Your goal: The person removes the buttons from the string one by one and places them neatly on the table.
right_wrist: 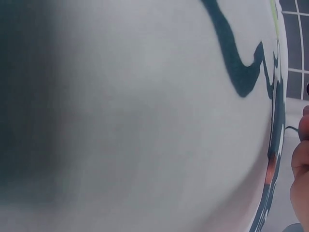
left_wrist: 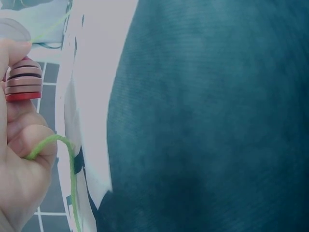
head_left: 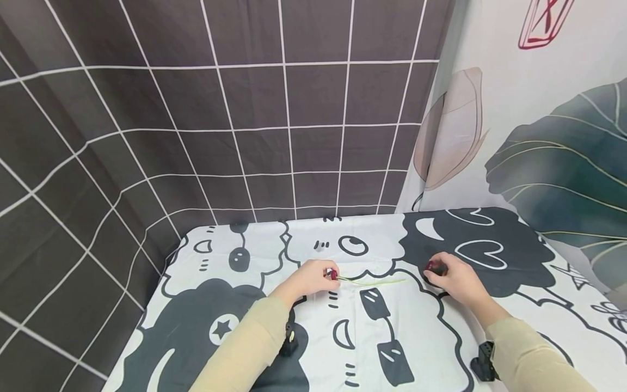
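My left hand [head_left: 312, 276] pinches a small, dark red ridged piece [head_left: 333, 274]. In the left wrist view, this ridged piece [left_wrist: 24, 79] looks like stacked pink and red discs between thumb and fingers. A thin green string [head_left: 374, 282] stretches rightward from the left hand over the patterned cloth. More of the green string [left_wrist: 72, 179] hangs from the curled fingers in the left wrist view. To the right, my right hand [head_left: 458, 279] grips a dark red and black rounded thing [head_left: 436, 267], partly hidden by the fingers. Only part of the right hand [right_wrist: 301, 164] enters its wrist view.
A cloth with black-and-white cartoon drawings [head_left: 392, 326] covers the table. Behind it hangs a dark grid-patterned curtain [head_left: 254, 152], with a white leaf-printed curtain [head_left: 529, 109] at the right. Dark wrist-worn cameras sit on both forearms.
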The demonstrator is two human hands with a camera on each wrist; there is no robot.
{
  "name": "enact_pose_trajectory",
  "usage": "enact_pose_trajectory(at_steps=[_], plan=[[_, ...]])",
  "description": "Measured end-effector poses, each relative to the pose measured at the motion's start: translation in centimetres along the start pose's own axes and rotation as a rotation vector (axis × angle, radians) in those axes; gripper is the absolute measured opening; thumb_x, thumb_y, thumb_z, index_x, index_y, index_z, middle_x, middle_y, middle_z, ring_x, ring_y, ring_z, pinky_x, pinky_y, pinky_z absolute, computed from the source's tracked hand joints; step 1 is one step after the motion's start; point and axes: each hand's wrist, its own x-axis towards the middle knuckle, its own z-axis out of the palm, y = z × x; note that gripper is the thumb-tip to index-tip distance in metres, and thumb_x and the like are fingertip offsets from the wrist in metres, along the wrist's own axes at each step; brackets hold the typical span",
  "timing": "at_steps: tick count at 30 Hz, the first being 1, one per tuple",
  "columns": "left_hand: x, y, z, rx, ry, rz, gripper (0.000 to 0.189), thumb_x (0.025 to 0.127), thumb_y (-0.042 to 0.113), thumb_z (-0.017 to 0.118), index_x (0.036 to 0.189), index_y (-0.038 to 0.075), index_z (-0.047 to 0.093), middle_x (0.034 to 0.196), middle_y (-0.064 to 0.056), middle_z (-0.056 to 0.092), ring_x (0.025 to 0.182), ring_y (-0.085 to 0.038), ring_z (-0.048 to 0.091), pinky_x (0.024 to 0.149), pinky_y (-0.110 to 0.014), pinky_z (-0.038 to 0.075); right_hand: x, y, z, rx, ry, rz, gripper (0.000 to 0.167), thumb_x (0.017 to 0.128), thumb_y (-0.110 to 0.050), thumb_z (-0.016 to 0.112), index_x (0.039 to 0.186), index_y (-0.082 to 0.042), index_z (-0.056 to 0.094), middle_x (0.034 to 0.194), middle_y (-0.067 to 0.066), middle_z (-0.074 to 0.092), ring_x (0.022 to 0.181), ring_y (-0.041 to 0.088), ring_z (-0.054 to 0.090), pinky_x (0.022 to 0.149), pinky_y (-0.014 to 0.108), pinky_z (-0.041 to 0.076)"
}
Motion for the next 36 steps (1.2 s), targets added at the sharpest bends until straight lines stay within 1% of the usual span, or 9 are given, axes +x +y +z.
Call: enact_pose_trajectory(at_steps=[4,6,12,18,21,25,30,36], plan=[[0.1,-0.2,0.1,0.018,0.011,0.016,0.009,0.078,0.024,0.069,0.083,0.022,0.062,0.059,0.009,0.048,0.055,-0.007,0.043,0.051,-0.024,0.036,-0.1,0.0,0.0,0.011,-0.013,0.018,0.030,0.081,-0.017,0.070,0.103,-0.004,0.055,0.072,0.001,0.053,0.062,0.015,0.046,0.055,0.032,0.038],[0.1,-0.2,0.1,0.024,0.015,0.022,0.009,0.078,0.024,0.069,0.084,0.021,0.062,0.059,0.009,0.049,0.055,-0.007,0.043,0.052,-0.024,0.036,-0.2,0.0,0.1,0.024,-0.024,0.029,0.030,0.081,-0.015,0.069,0.104,-0.003,0.054,0.071,0.000,0.052,0.061,0.015,0.045,0.055,0.032,0.038],[0.2,-0.1,0.1,0.031,0.013,0.019,0.010,0.079,0.025,0.069,0.084,0.022,0.062,0.060,0.009,0.048,0.056,-0.008,0.043,0.053,-0.024,0.036,-0.4,0.1,-0.1,0.069,-0.041,0.053,0.033,0.080,-0.011,0.066,0.106,-0.002,0.048,0.071,0.002,0.052,0.061,0.015,0.047,0.053,0.028,0.038],[0.3,-0.2,0.2,0.030,0.005,0.015,0.010,0.079,0.026,0.069,0.085,0.023,0.062,0.060,0.009,0.048,0.056,-0.007,0.043,0.053,-0.023,0.036,-0.6,0.5,-0.3,0.075,-0.053,0.062,0.036,0.079,-0.010,0.065,0.106,-0.001,0.044,0.075,0.004,0.053,0.063,0.015,0.048,0.052,0.026,0.039],[0.3,-0.2,0.2,0.026,0.004,0.016,0.010,0.078,0.026,0.070,0.085,0.022,0.063,0.060,0.009,0.048,0.056,-0.007,0.043,0.053,-0.024,0.036,-0.7,0.7,-0.4,0.080,-0.053,0.068,0.035,0.080,-0.010,0.066,0.106,0.000,0.045,0.076,0.004,0.053,0.063,0.016,0.048,0.053,0.027,0.039],[0.3,-0.2,0.2,0.029,0.004,0.015,0.011,0.078,0.025,0.070,0.086,0.022,0.063,0.060,0.009,0.048,0.056,-0.007,0.043,0.053,-0.024,0.036,-0.7,0.9,-0.7,0.068,-0.031,0.071,0.034,0.080,-0.012,0.067,0.104,0.000,0.047,0.075,0.005,0.054,0.063,0.016,0.047,0.053,0.028,0.039],[0.2,-0.1,0.0,0.033,0.007,0.009,0.010,0.078,0.025,0.070,0.085,0.022,0.063,0.060,0.009,0.048,0.056,-0.008,0.043,0.053,-0.024,0.036,-0.6,1.4,-0.9,0.049,-0.005,0.070,0.034,0.080,-0.014,0.070,0.103,0.001,0.050,0.081,0.007,0.056,0.065,0.017,0.048,0.055,0.030,0.040],[0.3,-0.2,0.1,0.030,0.009,0.007,0.010,0.078,0.026,0.070,0.084,0.023,0.062,0.059,0.009,0.049,0.056,-0.008,0.044,0.053,-0.024,0.036,-0.8,2.1,-1.1,0.033,-0.005,0.076,0.033,0.080,-0.015,0.071,0.101,0.002,0.052,0.084,0.009,0.057,0.066,0.017,0.046,0.058,0.032,0.038]])
